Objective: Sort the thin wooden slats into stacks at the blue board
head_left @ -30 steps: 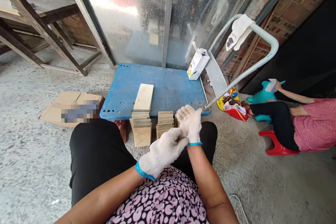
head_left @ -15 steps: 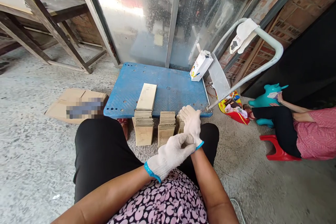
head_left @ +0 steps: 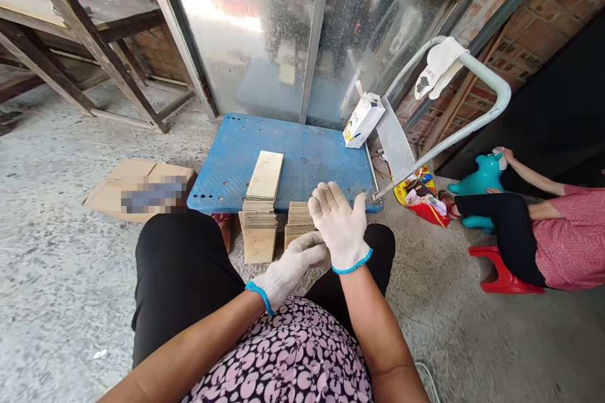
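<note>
Both my hands wear white knit gloves with blue cuffs. My right hand (head_left: 339, 225) is held up with its fingers spread, its back to the camera, and holds nothing. My left hand (head_left: 289, 267) sits just below and left of it, its fingertips against the right glove's palm side near the wrist. Behind my hands, stacks of thin wooden boards (head_left: 259, 217) lean on the front edge of a blue platform cart (head_left: 312, 160). A shorter stack (head_left: 299, 217) stands right next to my right hand.
A flattened cardboard box (head_left: 142, 189) lies left of the cart. A white paper bag (head_left: 362, 119) stands on the cart's far right corner by its white handle (head_left: 491, 85). Another person (head_left: 543, 227) sits on a red stool (head_left: 503, 267) at the right. A wooden table frame (head_left: 80, 31) stands far left.
My right hand has turned from edge-on to flat, its fingers spread, and shifted slightly left. My left hand has slid lower and let go of the right glove's cuff.
</note>
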{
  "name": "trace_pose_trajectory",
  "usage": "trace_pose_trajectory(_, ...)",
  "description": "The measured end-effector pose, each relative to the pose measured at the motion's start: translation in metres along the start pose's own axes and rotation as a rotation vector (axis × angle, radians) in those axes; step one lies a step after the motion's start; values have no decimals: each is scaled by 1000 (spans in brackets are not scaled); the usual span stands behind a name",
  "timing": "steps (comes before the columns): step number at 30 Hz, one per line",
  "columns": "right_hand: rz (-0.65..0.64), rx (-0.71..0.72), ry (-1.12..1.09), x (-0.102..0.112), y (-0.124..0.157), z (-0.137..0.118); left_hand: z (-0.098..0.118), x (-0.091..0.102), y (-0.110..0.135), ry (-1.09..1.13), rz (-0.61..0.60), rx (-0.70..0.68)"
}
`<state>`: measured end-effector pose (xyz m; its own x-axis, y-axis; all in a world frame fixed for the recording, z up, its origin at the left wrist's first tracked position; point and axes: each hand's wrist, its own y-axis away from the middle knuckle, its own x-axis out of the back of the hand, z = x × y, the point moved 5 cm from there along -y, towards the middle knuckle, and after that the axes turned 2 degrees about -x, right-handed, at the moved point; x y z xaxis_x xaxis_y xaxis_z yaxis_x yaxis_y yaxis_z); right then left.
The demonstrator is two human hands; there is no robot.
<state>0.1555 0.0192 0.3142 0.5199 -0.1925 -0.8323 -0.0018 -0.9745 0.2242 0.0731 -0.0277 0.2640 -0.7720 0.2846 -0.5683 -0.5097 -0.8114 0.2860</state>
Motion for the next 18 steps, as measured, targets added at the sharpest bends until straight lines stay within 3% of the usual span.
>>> trace_pose_trajectory(6,-46,30,29,-11,3,0,3,-25,4,214,-158,32)
trace_pose_trajectory(11,-36,-28,-124,-9,4,0,7,-25,5,154,-87,53)
trace_pose_trajectory(14,-59,-42,-175,-8,3,1,7,-21,3,1,-42,36)
trace_pose_trajectory(18,-64,-44,-168,-6,2,1,10,-12,-1,-421,-82,-96)
